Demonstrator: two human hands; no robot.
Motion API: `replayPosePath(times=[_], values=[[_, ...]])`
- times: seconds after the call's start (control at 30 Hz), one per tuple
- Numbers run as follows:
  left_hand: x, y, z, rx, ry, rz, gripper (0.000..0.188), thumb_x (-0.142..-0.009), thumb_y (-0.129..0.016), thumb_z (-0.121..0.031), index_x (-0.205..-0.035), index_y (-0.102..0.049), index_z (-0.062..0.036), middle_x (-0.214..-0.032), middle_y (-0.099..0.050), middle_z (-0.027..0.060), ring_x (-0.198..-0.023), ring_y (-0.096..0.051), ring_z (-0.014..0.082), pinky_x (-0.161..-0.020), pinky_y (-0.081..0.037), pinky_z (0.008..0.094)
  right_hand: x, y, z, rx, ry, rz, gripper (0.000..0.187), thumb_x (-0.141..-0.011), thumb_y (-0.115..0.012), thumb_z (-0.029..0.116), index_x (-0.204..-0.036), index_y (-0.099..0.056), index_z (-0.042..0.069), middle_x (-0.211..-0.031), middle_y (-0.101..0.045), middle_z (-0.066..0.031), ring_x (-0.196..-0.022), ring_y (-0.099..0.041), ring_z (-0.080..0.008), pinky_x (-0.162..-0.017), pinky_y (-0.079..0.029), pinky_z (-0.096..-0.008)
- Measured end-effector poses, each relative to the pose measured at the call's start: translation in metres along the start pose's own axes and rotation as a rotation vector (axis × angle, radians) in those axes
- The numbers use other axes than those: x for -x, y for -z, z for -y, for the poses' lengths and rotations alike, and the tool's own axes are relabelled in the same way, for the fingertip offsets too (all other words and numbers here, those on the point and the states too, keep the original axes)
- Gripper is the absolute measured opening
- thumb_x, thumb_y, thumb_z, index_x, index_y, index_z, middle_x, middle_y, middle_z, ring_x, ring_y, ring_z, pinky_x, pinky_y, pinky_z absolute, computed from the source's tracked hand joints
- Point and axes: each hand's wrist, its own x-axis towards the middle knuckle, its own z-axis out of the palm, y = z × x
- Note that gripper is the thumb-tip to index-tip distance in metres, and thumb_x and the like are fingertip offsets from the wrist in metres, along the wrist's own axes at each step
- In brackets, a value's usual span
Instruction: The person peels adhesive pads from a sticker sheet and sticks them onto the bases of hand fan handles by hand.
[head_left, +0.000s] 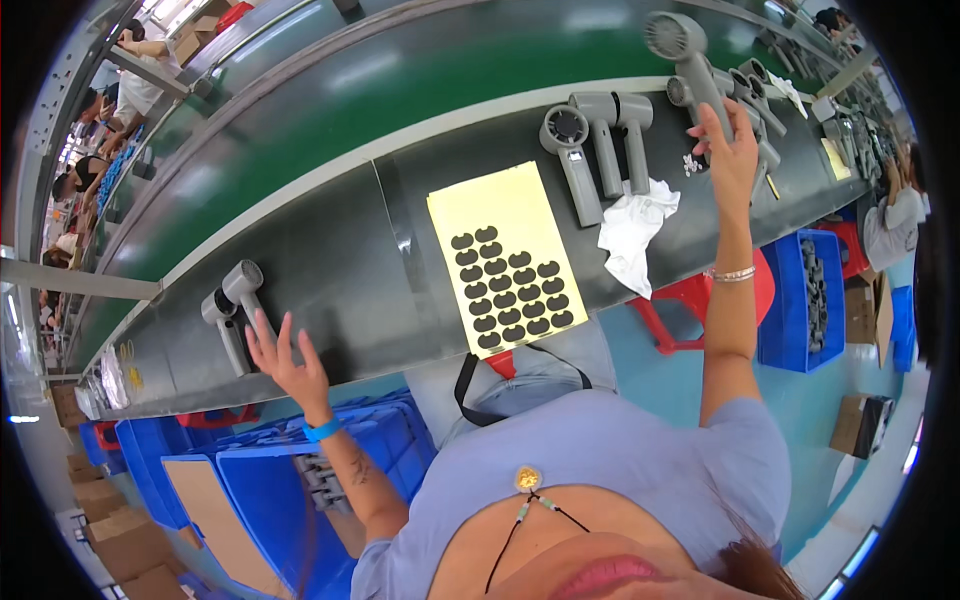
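Note:
My left hand (293, 368) is open with fingers spread, just right of two grey handheld fans (243, 285) lying at the left of the bench. Over on the right, my right hand (730, 150) grips the handle of a grey handheld fan (700, 80), its round grille raised toward the far side. Between the hands lies a yellow sheet (480, 200) with rows of black rounded stickers (503, 299). Right of the sheet rest several more grey fans (570, 160) and a crumpled white cloth (635, 230). Small white pieces (691, 164) lie beside my right hand.
A green conveyor belt (400, 110) runs along the far side of the dark bench (340, 230). Blue bins (805, 300) stand below at both sides, near a red stool (685, 310). Several people sit farther off, left and right. A metal post (80, 279) juts in at left.

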Motion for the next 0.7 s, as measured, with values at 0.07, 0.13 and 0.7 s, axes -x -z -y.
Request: replayPosePath(times=[0.07, 0.13, 0.7], values=[[-0.018, 0.008, -0.050, 0.160, -0.036, 0.021, 0.029, -0.087, -0.061, -0.005, -0.115, -0.067, -0.0059, -0.141, -0.051, 0.0125, -0.134, -0.039, 0.0338, -0.110, -0.029, 0.0432, 0.031, -0.007, 0.039, 0.039, -0.036, 0.322, 0.029, -0.086, -0.071, 0.014, -0.111, -0.063, 0.003, -0.089, -0.066, -0.0034, -0.070, -0.061, -0.0068, -0.055, -0.047, -0.0207], [-0.035, 0.015, -0.105, 0.353, -0.149, 0.107, 0.034, -0.085, -0.063, -0.007, -0.119, -0.064, -0.0047, -0.140, -0.051, 0.0146, -0.133, -0.041, 0.0343, -0.110, -0.030, 0.0433, 0.071, -0.017, 0.073, 0.062, -0.005, 0.608, 0.028, -0.081, -0.072, 0.008, -0.109, -0.066, 0.006, -0.088, -0.067, -0.0020, -0.066, -0.060, -0.0056, -0.053, -0.046, -0.0196], [-0.021, -0.017, -0.161, 1.502, 0.815, 1.120, 0.038, -0.100, -0.047, -0.027, -0.121, -0.051, 0.0047, -0.092, -0.068, 0.0160, -0.057, -0.063, 0.0153, -0.056, -0.053, 0.0271, 0.186, -0.036, 0.021, 0.181, -0.061, 0.703, 0.017, -0.083, -0.066, -0.002, -0.100, -0.064, -0.002, -0.095, -0.061, -0.0079, -0.077, -0.064, -0.0137, -0.066, -0.052, -0.0252]])
